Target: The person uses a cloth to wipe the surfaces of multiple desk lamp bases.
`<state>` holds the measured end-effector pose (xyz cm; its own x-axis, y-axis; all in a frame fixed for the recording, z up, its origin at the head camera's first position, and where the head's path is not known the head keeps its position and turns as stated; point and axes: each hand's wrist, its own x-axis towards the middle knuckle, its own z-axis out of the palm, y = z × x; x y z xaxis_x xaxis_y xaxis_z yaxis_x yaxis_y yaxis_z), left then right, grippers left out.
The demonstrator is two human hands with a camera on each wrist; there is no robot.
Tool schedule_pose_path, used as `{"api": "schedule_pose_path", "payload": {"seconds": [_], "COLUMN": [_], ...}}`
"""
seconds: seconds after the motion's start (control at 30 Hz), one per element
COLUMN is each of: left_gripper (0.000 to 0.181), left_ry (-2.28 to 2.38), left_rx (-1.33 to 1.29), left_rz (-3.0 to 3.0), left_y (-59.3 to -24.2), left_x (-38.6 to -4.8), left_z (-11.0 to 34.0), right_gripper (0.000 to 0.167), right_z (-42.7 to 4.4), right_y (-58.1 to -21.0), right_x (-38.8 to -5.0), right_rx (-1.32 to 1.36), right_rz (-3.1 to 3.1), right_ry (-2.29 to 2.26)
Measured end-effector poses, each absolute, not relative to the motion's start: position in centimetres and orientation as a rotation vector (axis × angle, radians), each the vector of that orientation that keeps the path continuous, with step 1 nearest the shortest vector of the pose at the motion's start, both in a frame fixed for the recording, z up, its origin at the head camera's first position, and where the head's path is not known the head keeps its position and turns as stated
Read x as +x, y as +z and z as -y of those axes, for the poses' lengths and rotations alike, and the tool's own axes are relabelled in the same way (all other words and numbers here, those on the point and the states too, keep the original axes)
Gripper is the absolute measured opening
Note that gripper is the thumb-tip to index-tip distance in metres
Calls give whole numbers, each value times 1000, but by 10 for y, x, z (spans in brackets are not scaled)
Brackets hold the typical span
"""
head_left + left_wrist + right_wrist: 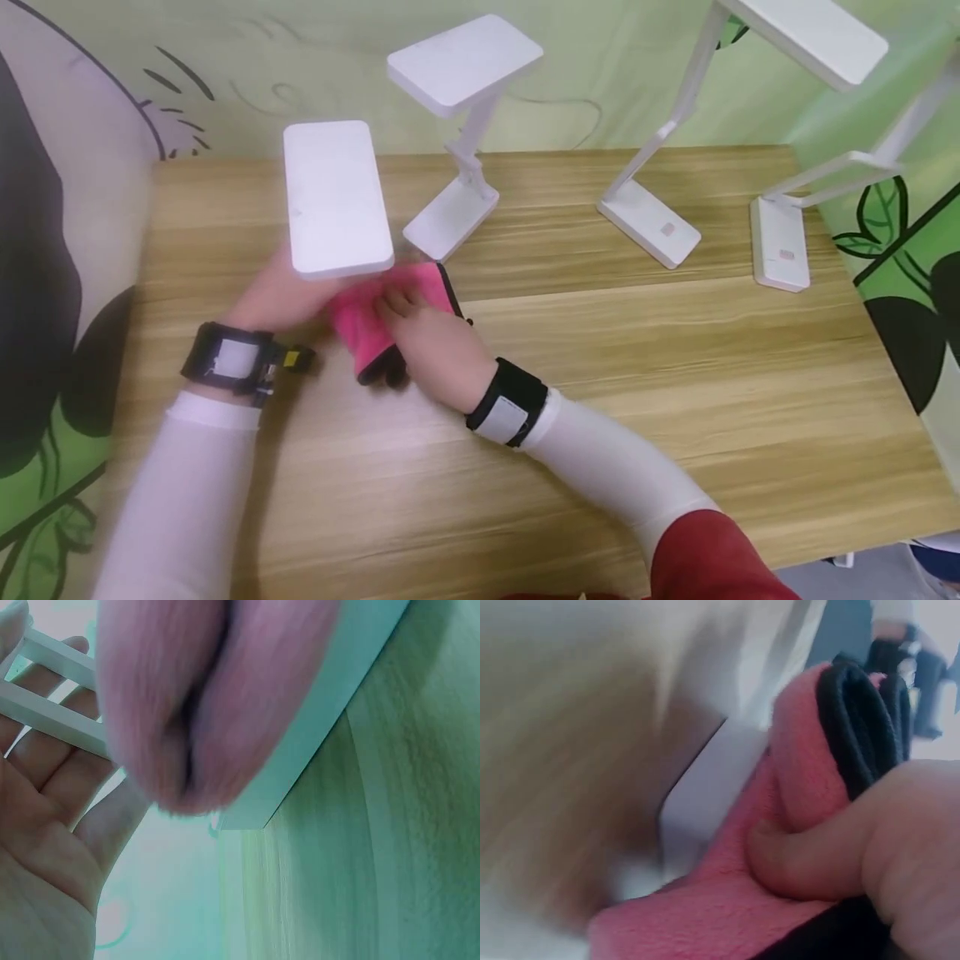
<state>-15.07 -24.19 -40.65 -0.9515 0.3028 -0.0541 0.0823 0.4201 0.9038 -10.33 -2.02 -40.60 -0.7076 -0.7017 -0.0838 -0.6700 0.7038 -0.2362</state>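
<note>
A white desk lamp stands at the left of the table, its flat head [337, 200] hiding part of my left hand [277, 292]. In the left wrist view, fingers [56, 761] pass behind the lamp's two thin arm bars [52, 720]; large blurred skin close to the lens covers the middle. My right hand [438, 346] grips a pink cloth with black edging [356, 321]. The right wrist view shows the thumb [795, 859] pressed into the folded cloth, which lies against a white block-like part [709, 787], seemingly the lamp's base.
Three more white desk lamps stand along the back: one near the middle [450, 217], one farther right [651, 223], one at the right edge [780, 242]. The wooden table [600, 358] meets a green patterned wall [300, 75].
</note>
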Motion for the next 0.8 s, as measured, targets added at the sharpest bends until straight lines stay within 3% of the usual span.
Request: {"api": "schedule_pose_path", "payload": {"seconds": [0.3, 0.47, 0.7, 0.8], "left_gripper": [57, 43, 51, 50], "left_ry": [1614, 1598, 1625, 1585], "left_rx": [371, 405, 395, 380], "left_rz": [-2456, -2459, -2435, -2455], "left_y": [-412, -415, -412, -412], "left_x": [-153, -154, -153, -152], "left_z": [242, 242, 241, 242], "right_gripper": [45, 50, 35, 39], "right_z": [35, 53, 62, 60], "right_y": [-405, -412, -423, -424], "right_x": [-76, -96, -128, -129], "right_rx": [-1284, -1299, -1149, -1152], "right_rz": [-2770, -2714, -2769, -2795], "right_ry": [-51, -172, -289, -243]}}
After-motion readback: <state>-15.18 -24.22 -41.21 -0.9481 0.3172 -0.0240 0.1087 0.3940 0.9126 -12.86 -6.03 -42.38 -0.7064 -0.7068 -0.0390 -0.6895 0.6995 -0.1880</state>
